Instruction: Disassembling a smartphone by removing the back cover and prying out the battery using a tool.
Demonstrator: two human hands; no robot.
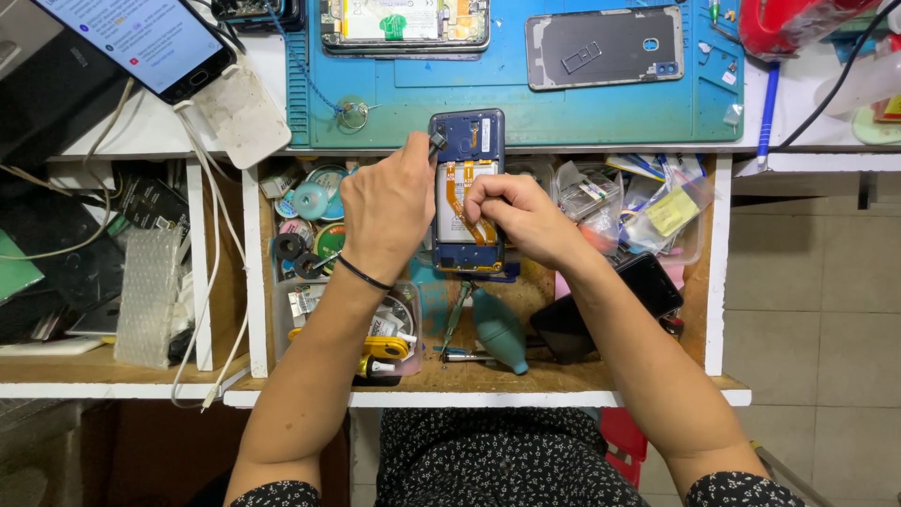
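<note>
We hold the opened blue phone (467, 188) lengthwise away from us, glossy orange ribbon cable exposed, left hand (388, 205) pinching its top corner, right hand (518, 214) closed at its lower middle.

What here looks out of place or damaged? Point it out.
The blue phone between the left hand and right hand has its back cover off, battery and orange ribbon cable exposed. A loose grey back cover lies on the blue mat. Nothing looks spilled.
</note>
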